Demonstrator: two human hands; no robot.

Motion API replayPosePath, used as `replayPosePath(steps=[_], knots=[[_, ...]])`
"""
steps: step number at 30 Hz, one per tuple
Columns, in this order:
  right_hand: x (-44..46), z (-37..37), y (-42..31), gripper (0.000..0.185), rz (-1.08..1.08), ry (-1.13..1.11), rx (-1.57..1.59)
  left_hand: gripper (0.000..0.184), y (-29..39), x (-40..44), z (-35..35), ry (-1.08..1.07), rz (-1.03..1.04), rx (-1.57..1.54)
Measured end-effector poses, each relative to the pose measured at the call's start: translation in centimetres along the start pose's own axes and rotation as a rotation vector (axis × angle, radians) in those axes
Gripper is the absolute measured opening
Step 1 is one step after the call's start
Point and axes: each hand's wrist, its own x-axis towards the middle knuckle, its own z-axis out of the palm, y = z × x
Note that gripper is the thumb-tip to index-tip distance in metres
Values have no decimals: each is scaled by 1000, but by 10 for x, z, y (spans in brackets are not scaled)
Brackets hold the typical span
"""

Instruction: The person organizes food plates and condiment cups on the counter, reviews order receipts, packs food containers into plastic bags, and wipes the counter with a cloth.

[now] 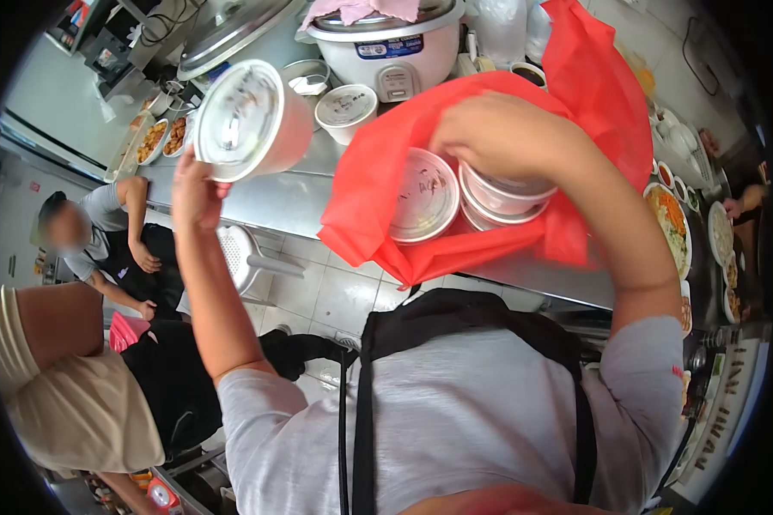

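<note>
My left hand (199, 193) grips a large round white tub (245, 120) with a clear lid, held up and tilted over the left part of the steel counter (296, 189). On the counter, a red bag (361, 189) stands wide open with several lidded tubs inside. One lidded tub (425, 196) lies at the bag's left side, and stacked tubs (507, 202) are at its right. My right hand (498, 137) reaches into the bag from above, over the stacked tubs; its fingertips are hidden behind them. A smaller lidded tub (347, 110) stands left of the bag.
A rice cooker (391, 51) and a big lidded pot (232, 39) stand behind. Dishes of food (668, 227) line the right side. One person in an apron (116, 240) sits at the left, beside a white stool (236, 257); another person (86, 378) is nearer.
</note>
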Motion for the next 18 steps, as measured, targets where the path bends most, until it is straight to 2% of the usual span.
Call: replayPosePath(steps=[1, 3, 4, 5, 6, 7, 8, 11, 14, 15, 18], knots=[[17, -8, -6, 26, 144, -231, -85, 36, 16, -10, 10, -38, 16, -22], [42, -4, 2, 39, 228, -281, 2, 41, 43, -33, 39, -102, -38, -20], [57, 5, 21, 46, 55, -186, -57, 42, 45, -43, 52, -94, -66, -30], [62, -2, 20, 51, 76, -110, 87, 41, 41, -49, 62, -158, -109, -41], [65, -7, 26, 50, -13, -54, 399, 41, 36, -56, 72, -220, -150, -53], [73, -12, 34, 51, -15, -113, 532, 40, 28, -65, 84, -199, -202, -94], [77, -16, 39, 52, -19, -174, 665, 39, 18, -71, 94, -268, -224, -107], [71, 4, 49, 56, 68, -7, 1044, 39, -14, -82, 117, -266, -299, -111], [64, 12, 53, 62, 75, -37, 1147, 41, -36, -75, 119, -185, -327, -126], [51, 9, 45, 64, 108, 36, 977, 41, -39, -72, 117, -149, -336, -128], [30, 10, 28, 68, 76, 28, 1025, 43, -39, -71, 112, -163, -219, -49]])
